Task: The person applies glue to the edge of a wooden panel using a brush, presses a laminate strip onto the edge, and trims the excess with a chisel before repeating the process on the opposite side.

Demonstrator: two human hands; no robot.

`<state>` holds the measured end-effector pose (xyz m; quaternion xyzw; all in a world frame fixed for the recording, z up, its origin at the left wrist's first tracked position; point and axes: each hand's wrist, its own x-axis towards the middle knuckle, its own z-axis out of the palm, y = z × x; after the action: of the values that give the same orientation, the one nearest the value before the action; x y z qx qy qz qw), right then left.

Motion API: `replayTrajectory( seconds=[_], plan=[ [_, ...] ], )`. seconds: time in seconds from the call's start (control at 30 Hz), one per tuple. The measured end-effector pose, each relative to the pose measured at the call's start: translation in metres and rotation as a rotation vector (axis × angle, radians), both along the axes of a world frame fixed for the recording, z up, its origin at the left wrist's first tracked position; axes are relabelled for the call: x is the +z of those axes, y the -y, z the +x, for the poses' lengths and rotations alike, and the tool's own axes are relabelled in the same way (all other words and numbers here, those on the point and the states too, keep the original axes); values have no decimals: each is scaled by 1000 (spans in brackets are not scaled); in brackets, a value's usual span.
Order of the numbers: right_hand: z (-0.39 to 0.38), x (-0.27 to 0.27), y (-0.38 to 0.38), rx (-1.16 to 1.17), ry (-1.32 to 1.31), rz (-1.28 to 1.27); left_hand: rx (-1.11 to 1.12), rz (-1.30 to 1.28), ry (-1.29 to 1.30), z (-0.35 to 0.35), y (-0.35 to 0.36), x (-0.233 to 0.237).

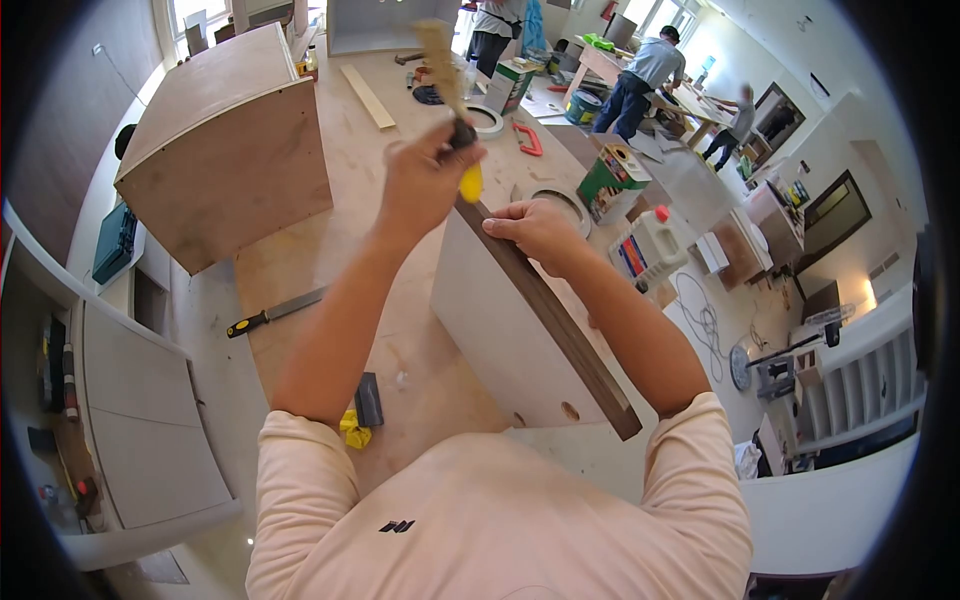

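A white panel with a dark brown edge strip stands on its side in front of me, slanting from upper left to lower right. My left hand is closed around a tool with a black and yellow handle; its long tan upper part points up and is blurred, so I cannot tell its kind. The yellow handle end hangs close over the strip's far end. My right hand grips the panel near that end, thumb on the dark strip, other fingers mostly hidden.
A file with a yellow-black handle and a dark block lie on the worktable. A wooden cabinet box stands left. Tins, a white jug and a red clamp sit right. People work behind.
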<state>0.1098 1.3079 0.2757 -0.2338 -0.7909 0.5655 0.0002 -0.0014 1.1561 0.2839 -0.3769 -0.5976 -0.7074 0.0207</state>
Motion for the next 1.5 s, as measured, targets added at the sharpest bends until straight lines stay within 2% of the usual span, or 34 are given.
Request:
replayTrajectory(
  seconds=[0.13, 0.33, 0.43, 0.53, 0.63, 0.73, 0.83, 0.97, 1.07, 1.17, 1.37, 1.47, 1.5],
  plan=[
    [8, -4, -9, -17, 4, -34, -8, 17, -30, 11, 3, 4],
    [27, -1, -11, -49, 21, -11, -47, -99, -50, 30, 5, 8],
    [38, 1, -10, -58, 33, -92, -118, 87, -2, 37, 7, 17],
    [41, 3, -6, -40, 59, -15, -115, 111, -20, 39, 3, 12],
    [43, 3, -2, -39, 10, -14, -40, -104, -79, 44, 3, 6],
    [47, 7, 0, -54, 12, -5, -63, 124, -70, 47, 10, 12],
    [46, 9, 4, -46, 40, 68, -57, 27, -42, 45, 6, -8],
    [55, 7, -6, -33, 79, -16, -45, -53, -75, 45, 10, -5],
    [61, 7, -5, -12, 99, -16, -74, -18, -71, 45, 11, -2],
    [64, 4, -7, 4, 96, -10, -114, 125, -54, 48, 12, 5],
    [67, 15, 2, -29, 70, 29, -106, -37, -37, 64, 13, -2],
    [70, 13, 2, -39, 71, -7, -106, 205, -80, 71, 16, 8],
    [72, 18, 6, -38, 88, 18, -133, 165, -114, 64, 7, -3]
  ],
)
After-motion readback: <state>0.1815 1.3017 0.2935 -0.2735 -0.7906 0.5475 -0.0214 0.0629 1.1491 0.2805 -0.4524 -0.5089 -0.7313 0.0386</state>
